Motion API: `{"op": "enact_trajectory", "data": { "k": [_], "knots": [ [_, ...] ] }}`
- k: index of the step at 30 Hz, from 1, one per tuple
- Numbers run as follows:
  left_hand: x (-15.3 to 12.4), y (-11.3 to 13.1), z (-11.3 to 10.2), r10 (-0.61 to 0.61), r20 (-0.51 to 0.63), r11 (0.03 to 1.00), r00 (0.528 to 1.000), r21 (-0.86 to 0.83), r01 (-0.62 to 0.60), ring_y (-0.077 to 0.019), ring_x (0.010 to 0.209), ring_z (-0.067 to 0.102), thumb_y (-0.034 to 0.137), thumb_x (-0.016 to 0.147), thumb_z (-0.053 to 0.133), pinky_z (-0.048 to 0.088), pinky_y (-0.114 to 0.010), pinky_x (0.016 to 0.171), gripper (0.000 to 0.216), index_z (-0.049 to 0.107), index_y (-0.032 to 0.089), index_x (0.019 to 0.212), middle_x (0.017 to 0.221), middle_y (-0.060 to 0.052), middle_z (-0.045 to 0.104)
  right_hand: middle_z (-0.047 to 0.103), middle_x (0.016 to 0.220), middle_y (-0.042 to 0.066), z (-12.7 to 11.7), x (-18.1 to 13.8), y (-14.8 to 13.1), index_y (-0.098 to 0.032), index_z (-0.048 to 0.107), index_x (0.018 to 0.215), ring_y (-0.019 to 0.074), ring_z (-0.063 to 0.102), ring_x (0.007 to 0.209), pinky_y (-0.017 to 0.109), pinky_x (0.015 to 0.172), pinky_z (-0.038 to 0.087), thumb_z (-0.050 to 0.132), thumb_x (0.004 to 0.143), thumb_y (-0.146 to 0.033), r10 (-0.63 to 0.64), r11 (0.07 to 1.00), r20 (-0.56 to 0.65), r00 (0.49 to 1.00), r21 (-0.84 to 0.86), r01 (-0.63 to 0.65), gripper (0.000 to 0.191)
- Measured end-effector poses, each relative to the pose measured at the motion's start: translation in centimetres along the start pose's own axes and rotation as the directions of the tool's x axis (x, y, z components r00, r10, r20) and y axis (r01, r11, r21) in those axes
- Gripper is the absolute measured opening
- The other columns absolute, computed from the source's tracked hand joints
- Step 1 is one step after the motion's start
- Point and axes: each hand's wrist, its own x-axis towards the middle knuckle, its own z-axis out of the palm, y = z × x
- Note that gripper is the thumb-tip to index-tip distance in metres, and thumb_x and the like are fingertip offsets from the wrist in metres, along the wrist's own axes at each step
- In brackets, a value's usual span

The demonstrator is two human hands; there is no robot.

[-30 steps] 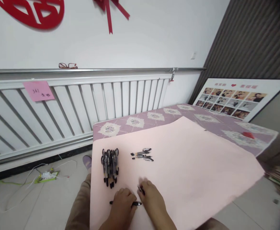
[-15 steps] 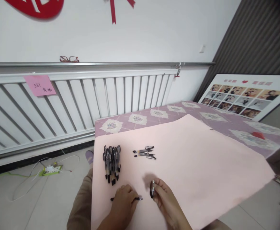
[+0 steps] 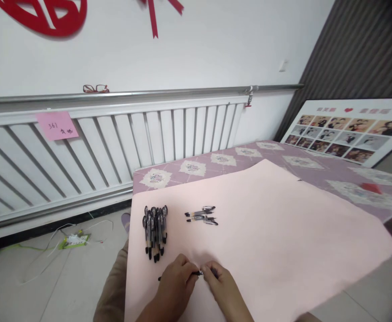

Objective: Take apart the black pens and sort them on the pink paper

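Observation:
My left hand [image 3: 176,282] is closed around a black pen [image 3: 160,278], whose dark end sticks out to the left and whose tip end points right. My right hand [image 3: 221,287] meets that tip end with thumb and fingers pinched on a pen cap [image 3: 215,271], mostly hidden by the fingers. Whether the cap surrounds the tip or only touches it, I cannot tell. Beyond my left hand lies a pile of capped pens [image 3: 155,230], side by side. To its right are several more pens [image 3: 201,215], lying crosswise with caps beside their right ends.
Pale pink paper [image 3: 266,232] covers much of a table with a purple patterned cloth [image 3: 225,160]. Behind it run a white radiator [image 3: 169,129] and a metal pipe [image 3: 182,93] with glasses [image 3: 95,88] on it. A photo board [image 3: 346,129] leans at right; a power strip [image 3: 77,240] lies on the floor.
My right hand has brought the cap leftward to the tip of the pen, closing the gap between my hands. My left hand keeps its grip on the pen. The view has shifted slightly.

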Motion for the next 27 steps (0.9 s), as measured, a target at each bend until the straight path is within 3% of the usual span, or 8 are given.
{"op": "enact_trajectory", "data": {
  "k": [4,13,19,27],
  "knots": [
    [0.2,0.3,0.4,0.009,0.004,1.000,1.000,0.015,-0.009,-0.0123,0.074,0.055,0.016,0.077,0.049,0.041,-0.022,0.068,0.018,0.063,0.025,0.082,0.083,0.000,0.056,0.042,0.052,-0.005,-0.5,0.1,0.4,-0.020,0.046,0.054,0.0122,0.041,0.054,0.023,0.053,0.034,0.046,0.075,-0.042,-0.039,0.996,0.010,0.999,-0.081,0.039,0.030],
    [0.7,0.9,0.7,-0.003,0.030,0.999,1.000,0.036,0.002,-0.0123,0.074,0.055,0.017,0.077,0.050,0.042,-0.022,0.068,0.018,0.063,0.025,0.084,0.084,0.000,0.057,0.049,0.058,-0.003,-1.5,0.0,0.6,-0.020,0.054,0.062,0.0141,0.045,0.060,0.023,0.057,0.038,0.047,0.075,-0.042,-0.038,0.998,-0.011,0.999,-0.051,0.037,0.027],
    [1.0,1.5,1.0,0.014,0.035,0.999,0.999,0.036,-0.015,-0.0122,0.075,0.055,0.016,0.078,0.048,0.042,-0.022,0.069,0.018,0.063,0.025,0.082,0.084,0.000,0.057,0.048,0.056,-0.003,-1.6,-0.2,0.8,-0.020,0.051,0.058,0.0136,0.046,0.058,0.022,0.054,0.037,0.047,0.076,-0.042,-0.060,0.991,-0.013,0.998,-0.117,0.058,0.029],
    [1.3,1.7,1.0,-0.026,0.086,0.999,0.996,0.032,0.024,-0.0122,0.077,0.056,0.018,0.079,0.047,0.042,-0.022,0.070,0.017,0.062,0.025,0.084,0.086,0.000,0.058,0.047,0.058,-0.004,-1.8,0.0,1.3,-0.020,0.052,0.062,0.0127,0.045,0.059,0.021,0.055,0.037,0.050,0.074,-0.037,-0.063,0.998,0.009,0.998,-0.027,0.063,0.021]
  ]
}}
